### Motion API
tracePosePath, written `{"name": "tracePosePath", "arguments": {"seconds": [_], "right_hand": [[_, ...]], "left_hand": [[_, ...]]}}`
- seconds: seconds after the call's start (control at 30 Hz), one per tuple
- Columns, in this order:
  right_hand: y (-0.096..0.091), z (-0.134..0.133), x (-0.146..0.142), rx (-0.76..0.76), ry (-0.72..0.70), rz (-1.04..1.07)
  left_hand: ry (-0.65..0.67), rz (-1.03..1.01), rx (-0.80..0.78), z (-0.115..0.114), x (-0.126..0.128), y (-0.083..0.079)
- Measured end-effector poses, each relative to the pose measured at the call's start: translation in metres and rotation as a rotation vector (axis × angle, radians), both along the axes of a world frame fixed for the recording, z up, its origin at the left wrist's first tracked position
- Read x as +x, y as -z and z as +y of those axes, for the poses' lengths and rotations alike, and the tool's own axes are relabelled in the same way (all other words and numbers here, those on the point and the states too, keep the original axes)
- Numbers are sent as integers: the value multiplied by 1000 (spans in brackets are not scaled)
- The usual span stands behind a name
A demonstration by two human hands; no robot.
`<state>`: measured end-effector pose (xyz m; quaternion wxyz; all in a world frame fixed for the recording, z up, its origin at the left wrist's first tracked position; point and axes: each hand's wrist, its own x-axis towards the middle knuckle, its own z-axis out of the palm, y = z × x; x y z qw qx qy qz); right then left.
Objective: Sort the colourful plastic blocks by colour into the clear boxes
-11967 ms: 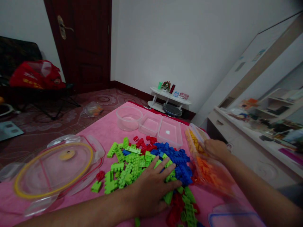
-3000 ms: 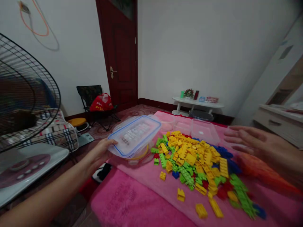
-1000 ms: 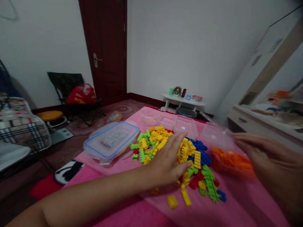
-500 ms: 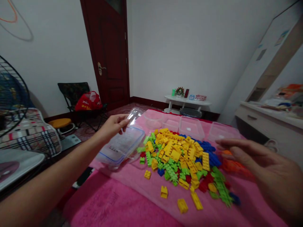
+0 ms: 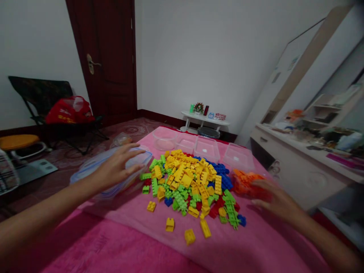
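Observation:
My left hand [image 5: 118, 168], fingers spread, is over a stack of clear plastic lids with blue rims [image 5: 93, 167]; nothing shows in its grasp. Beside it lies a heap of building bricks [image 5: 186, 180], mostly yellow and green, with some red and blue ones. My right hand [image 5: 274, 199] has its fingers apart at the near right side of a clear container of orange bricks [image 5: 246, 180]. Whether its fingertips touch the container cannot be made out. Several loose yellow bricks [image 5: 190, 236] lie in front of the heap.
Several clear plastic containers [image 5: 207, 149] stand along the far edge of the pink-covered table [image 5: 125, 242]. A white dresser [image 5: 284, 159] is at the right. A low white table [image 5: 204, 117] stands by the wall, and a folding chair with a red bag [image 5: 69, 110] is at the left.
The view has swung right. My left hand has let go of the clear plastic piece and is now over the lids. My right hand has moved beside the orange bricks.

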<state>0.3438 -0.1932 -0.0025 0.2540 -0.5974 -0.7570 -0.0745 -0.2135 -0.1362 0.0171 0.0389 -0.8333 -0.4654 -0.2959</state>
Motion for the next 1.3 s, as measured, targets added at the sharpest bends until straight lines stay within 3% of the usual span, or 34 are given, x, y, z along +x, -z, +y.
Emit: {"name": "tracePosePath", "arguments": {"seconds": [0.13,0.23,0.3,0.47,0.87,1.1,1.2,1.3], "right_hand": [[11,-4,-9,-49,24,-169],[11,-6,-15,15,88,-204],[11,-8,-13,50,91,-230],[16,-12,1,81,97,-274],[11,-11,-8,77,28,-265],[13,-19,9,166,20,-330],[6,-20,17,168,-7,-349],[-14,-19,21,157,-20,-349]], "left_hand": [[330,139,-30,-42,77,1],[501,231,-40,-53,123,3],[510,225,-47,-45,147,3],[393,210,-79,-2,188,8],[333,225,-32,56,238,20],[336,165,-138,69,245,24],[357,74,-206,70,244,25],[400,-68,-312,71,244,25]]}}
